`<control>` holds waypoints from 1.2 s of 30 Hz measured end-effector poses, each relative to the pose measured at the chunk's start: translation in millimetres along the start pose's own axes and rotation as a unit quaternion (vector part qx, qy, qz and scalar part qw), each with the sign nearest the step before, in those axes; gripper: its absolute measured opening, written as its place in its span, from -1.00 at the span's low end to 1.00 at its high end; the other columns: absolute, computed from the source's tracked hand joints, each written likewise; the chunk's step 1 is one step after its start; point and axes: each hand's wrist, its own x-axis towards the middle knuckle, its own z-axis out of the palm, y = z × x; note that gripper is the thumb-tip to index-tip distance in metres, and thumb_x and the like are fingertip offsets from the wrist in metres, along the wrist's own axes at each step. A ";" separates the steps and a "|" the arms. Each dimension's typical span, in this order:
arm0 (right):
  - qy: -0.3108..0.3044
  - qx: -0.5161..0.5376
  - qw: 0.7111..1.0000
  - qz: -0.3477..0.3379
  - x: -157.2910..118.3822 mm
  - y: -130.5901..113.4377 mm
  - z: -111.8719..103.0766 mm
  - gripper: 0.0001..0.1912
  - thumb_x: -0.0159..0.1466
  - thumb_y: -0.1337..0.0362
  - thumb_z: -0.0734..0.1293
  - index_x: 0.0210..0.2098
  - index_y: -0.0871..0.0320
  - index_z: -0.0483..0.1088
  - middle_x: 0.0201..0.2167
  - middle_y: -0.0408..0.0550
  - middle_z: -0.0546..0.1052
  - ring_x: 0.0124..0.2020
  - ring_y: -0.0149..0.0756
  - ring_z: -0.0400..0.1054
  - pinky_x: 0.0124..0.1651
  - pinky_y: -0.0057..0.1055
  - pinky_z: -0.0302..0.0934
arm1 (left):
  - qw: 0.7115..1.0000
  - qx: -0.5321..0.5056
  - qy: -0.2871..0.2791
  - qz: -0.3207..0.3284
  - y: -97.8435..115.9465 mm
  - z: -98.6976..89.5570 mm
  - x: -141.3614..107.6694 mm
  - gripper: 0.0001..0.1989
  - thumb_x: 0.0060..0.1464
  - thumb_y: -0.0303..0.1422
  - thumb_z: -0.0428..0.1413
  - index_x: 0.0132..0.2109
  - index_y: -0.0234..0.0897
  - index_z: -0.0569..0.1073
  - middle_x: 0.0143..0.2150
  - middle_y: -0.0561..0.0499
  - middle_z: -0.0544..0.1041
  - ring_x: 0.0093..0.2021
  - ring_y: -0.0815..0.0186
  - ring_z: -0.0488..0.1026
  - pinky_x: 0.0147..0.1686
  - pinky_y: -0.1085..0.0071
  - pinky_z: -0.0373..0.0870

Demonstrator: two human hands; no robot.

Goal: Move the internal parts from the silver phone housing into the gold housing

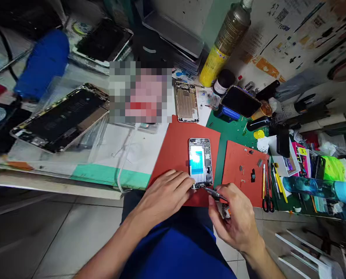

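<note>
An opened phone housing (pixel 199 176) lies on a red mat, its bare metal inside reflecting bright blue-white light and small parts lining its right side. My left hand (pixel 169 193) has its fingers together, the fingertips holding the housing at its lower left corner. Between the thumb and fingers of my right hand (pixel 238 215) is a slim pen-like tool (pixel 215 193) with a ridged metal handle. Its thin tip is at the housing's bottom edge; whether it touches is too small to tell. A small object behind my right fingers is partly hidden.
The red mat (pixel 167 155) lies beside a second red mat (pixel 231 166) holding small loose parts. Scissors (pixel 268 203), yellow-handled tools and a blue bottle (pixel 306 186) are at right. Behind are another housing (pixel 186 102), a propped phone (pixel 241 101) and a spray can (pixel 225 42). A larger opened device (pixel 62 116) lies left.
</note>
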 end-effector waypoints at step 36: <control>0.254 0.469 0.708 0.463 -47.3 39.4 6.5 -0.65 0.33 0.12 0.56 -0.09 0.04 0.36 -0.54 -0.27 0.53 -0.52 -0.34 0.49 -0.40 -0.45 0.36 | 0.984 -0.158 -0.041 -0.073 49.1 -0.4 51.5 -0.83 0.51 -0.40 0.01 -0.04 -0.15 0.50 -0.12 0.09 0.67 -0.13 0.26 0.64 -0.09 0.28 0.55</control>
